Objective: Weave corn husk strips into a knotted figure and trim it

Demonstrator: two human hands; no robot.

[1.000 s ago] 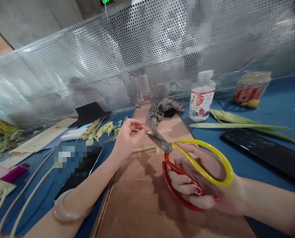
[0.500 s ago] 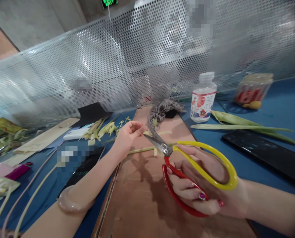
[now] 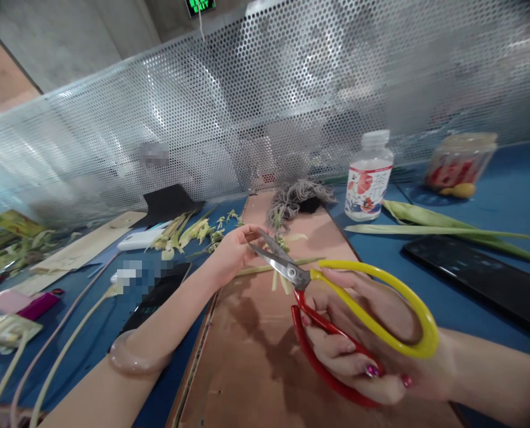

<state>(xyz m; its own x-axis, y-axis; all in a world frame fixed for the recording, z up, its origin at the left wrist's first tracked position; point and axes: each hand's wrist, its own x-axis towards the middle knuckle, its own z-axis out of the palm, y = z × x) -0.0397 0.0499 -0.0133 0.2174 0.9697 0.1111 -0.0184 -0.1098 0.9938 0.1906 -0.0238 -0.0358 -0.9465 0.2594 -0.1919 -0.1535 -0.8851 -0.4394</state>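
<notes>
My right hand is wrapped round a pair of scissors with one yellow and one red handle. The blades are parted and point away to the left, their tips beside my left hand. That hand is closed in a pinch just behind the tips; whatever its fingers hold is hidden or too small to make out. Below the blades, thin pale green strips lie on a brown board. At the board's far end sits a tangle of grey yarn, with a small green sprig in front of it.
To the right stand a clear labelled bottle and a jar, with green husk leaves and a black phone nearer. Leafy scraps, a dark device and cables lie left. A perforated metal screen rises behind.
The scissor blades have opened wider, their tips now overlapping my left fingers in view. The left hand stays pinched and has shifted only slightly. The whole view has moved a little.
</notes>
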